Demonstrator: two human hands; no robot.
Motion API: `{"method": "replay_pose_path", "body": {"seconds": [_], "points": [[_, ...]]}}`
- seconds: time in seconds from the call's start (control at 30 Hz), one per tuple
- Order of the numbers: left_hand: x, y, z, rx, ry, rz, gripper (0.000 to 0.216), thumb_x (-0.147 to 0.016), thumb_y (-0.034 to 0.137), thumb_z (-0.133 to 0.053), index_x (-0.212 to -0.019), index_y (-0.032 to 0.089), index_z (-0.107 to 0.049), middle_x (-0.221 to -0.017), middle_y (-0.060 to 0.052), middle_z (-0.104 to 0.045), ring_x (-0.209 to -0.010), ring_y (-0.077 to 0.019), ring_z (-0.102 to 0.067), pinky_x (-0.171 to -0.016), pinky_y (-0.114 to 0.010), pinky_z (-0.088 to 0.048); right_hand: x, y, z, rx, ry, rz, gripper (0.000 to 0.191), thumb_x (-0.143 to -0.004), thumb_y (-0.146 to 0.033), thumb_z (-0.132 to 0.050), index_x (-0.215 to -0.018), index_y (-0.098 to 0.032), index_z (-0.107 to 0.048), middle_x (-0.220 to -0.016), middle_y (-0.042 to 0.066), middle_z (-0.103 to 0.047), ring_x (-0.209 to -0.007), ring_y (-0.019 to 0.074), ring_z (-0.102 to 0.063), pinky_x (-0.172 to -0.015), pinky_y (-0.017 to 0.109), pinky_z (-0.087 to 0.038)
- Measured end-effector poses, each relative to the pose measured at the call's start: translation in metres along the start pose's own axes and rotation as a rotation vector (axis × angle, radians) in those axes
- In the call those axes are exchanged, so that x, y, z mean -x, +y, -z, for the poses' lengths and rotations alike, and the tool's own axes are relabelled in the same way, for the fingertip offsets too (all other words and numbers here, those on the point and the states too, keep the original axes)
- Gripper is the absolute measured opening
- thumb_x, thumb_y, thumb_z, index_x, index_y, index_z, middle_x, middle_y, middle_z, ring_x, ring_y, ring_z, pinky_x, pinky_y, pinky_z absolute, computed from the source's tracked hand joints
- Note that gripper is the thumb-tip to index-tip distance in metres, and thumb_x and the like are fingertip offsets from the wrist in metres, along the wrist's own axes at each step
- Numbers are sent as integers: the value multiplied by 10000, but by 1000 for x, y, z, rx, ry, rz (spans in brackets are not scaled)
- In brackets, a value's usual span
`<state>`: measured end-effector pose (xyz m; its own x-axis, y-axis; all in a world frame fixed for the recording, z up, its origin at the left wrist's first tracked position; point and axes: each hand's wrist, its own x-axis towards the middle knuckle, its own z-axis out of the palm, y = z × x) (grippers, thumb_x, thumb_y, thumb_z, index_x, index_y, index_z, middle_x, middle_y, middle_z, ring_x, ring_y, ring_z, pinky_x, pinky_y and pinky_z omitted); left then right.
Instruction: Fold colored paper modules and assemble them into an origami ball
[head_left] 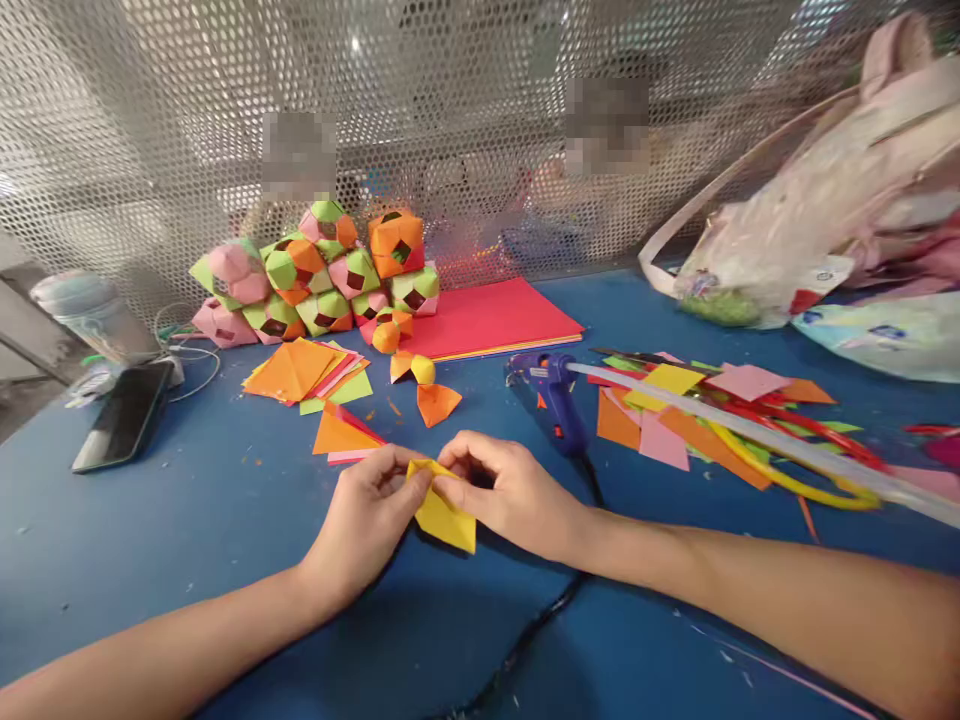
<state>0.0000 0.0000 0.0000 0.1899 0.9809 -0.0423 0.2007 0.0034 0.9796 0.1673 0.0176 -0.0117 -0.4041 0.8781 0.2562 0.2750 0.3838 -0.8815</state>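
A yellow piece of folded paper [448, 517] is pinched at its top edge between my two hands, just above the blue table. My left hand [373, 515] grips the left part of that edge, thumb in front. From the other side my right hand [517, 495] presses it with thumb and fingertips; the other fingers curl behind. Small folded orange and yellow paper pieces [437, 404] lie just beyond my hands. Close to my left hand rests a small stack of orange, red and pink paper [343, 432]. A blue glue gun [556, 400] stands past my right hand.
Folded paper balls [300, 275] are piled against the perforated metal screen [480, 130], beside red sheets [502, 318]. Paper squares [300, 372] and a phone [124, 418] lie left. Scraps [664, 440] and a bag [817, 190] are right. A black cord [525, 640] crosses the front.
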Motion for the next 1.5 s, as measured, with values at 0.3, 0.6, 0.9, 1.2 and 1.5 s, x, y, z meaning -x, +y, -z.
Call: {"method": "replay_pose_path", "body": {"seconds": [0.3,0.6,0.9,1.2,1.5], "points": [[-2,-2,-1,-50,11,23,204,-815,360,-562,-779,159,-569,-691,22,-556,-625,-96,-486,-566,-197,-398,2,1,1,49,76,72,126,-850,-204,-534,-757,-164,-607,-710,-11,-632,-659,100,-579,-604,204,-442],[-1,2,0,-121,3,-49,230,-831,349,-553,-902,178,-690,-799,-9,-679,-734,-133,-580,-640,-206,-454,1,2,1,97,116,100,132,-827,-156,-544,-707,-158,-599,-660,-17,-627,-610,94,-569,-564,196,-429],[-2,1,0,-187,21,-61,243,-830,327,-569,-1006,230,-706,-916,5,-725,-846,-154,-636,-722,-201,-494,0,4,1,114,120,128,159,-820,-166,-553,-666,-152,-585,-624,-12,-603,-581,95,-546,-545,203,-412],[-4,-1,2,-262,50,-221,171,-835,262,-566,-898,220,-719,-851,-17,-655,-809,-135,-590,-723,-213,-463,0,4,1,157,141,237,170,-818,-143,-555,-648,-164,-558,-604,-19,-564,-559,90,-517,-534,207,-398],[-3,-2,6,-298,41,-247,146,-832,251,-556,-818,199,-691,-757,-6,-632,-712,-126,-569,-651,-220,-443,-6,2,9,338,102,442,199,-846,-129,-516,-650,-159,-538,-625,-9,-531,-552,86,-506,-523,209,-396]]}}
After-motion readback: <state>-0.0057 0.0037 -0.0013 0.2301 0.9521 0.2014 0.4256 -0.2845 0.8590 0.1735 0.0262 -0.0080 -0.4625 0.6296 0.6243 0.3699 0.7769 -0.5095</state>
